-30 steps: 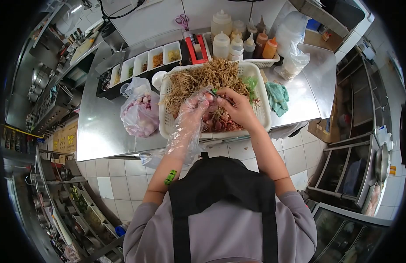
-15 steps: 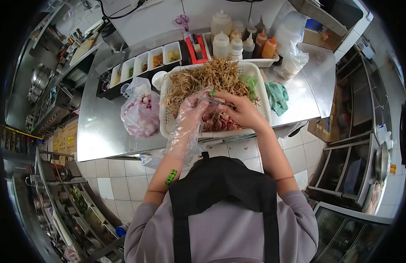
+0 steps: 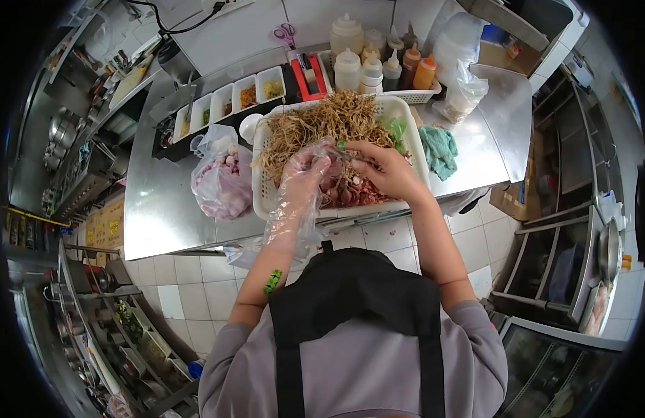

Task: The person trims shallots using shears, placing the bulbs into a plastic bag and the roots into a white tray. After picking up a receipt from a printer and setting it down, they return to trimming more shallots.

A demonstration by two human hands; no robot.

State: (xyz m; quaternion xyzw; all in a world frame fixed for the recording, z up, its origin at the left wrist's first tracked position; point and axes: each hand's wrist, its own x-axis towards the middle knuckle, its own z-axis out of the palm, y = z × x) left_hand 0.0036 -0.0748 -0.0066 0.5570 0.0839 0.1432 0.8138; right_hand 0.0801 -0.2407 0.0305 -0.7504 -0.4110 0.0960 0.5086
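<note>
My left hand (image 3: 307, 169), in a clear plastic glove, is closed over the white basket (image 3: 260, 188); the small piece in its fingers is mostly hidden. Close beside it, my bare right hand (image 3: 386, 171) is closed around a small knife (image 3: 361, 159), its blade pointing toward the left fingers. A small green patch shows at the right index fingertip. Dry, stringy brown stalks (image 3: 329, 115) fill the far part of the basket. Reddish shallots (image 3: 354, 191) lie in the near part, below my hands.
A plastic bag of pinkish bulbs (image 3: 221, 181) sits left of the basket. Behind are a seasoning tray (image 3: 247, 96), a red holder (image 3: 308, 78) and sauce bottles (image 3: 347, 70). A green cloth (image 3: 439, 151) and a tied clear bag (image 3: 463, 97) lie to the right on the steel table (image 3: 162, 223).
My right hand has shifted slightly, its index finger lifting and reaching farther toward the left hand. The knife is tilted differently. My left hand stays in nearly the same place.
</note>
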